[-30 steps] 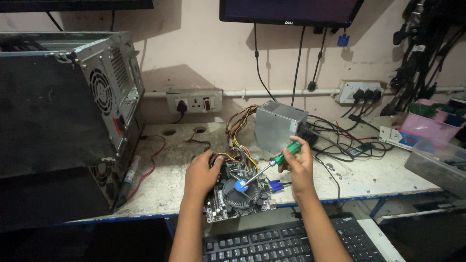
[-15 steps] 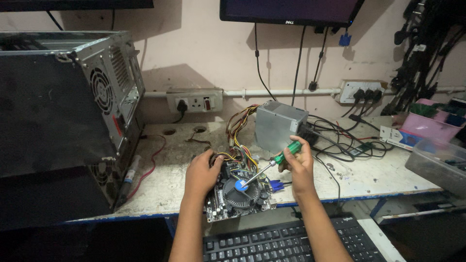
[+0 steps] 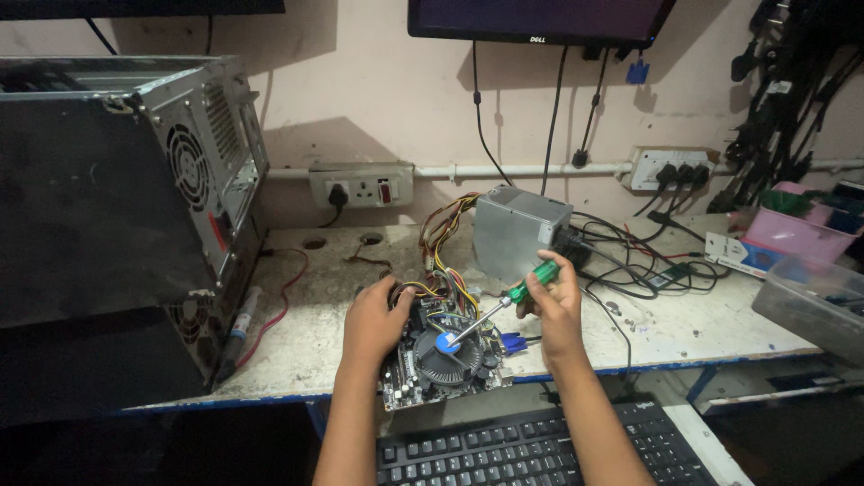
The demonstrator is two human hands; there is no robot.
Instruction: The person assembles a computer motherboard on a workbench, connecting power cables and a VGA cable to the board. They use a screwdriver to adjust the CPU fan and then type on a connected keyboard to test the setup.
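Observation:
A small motherboard (image 3: 400,382) lies at the front edge of the workbench with a round black cooler fan (image 3: 447,355) on it. My left hand (image 3: 376,319) rests on the board's left side, fingers curled over its far edge. My right hand (image 3: 553,301) grips a green-handled screwdriver (image 3: 504,301); its shaft slants down to the left and the tip sits at the fan's blue centre. A grey power supply box (image 3: 517,229) stands just behind, its coloured wire bundle (image 3: 445,247) running down to the board.
A dark computer case (image 3: 117,225) stands at the left. A black keyboard (image 3: 531,450) sits on a lower shelf in front. Tangled black cables (image 3: 648,261) and plastic trays (image 3: 810,288) lie at the right. A wall socket (image 3: 360,184) and a monitor (image 3: 535,18) are behind.

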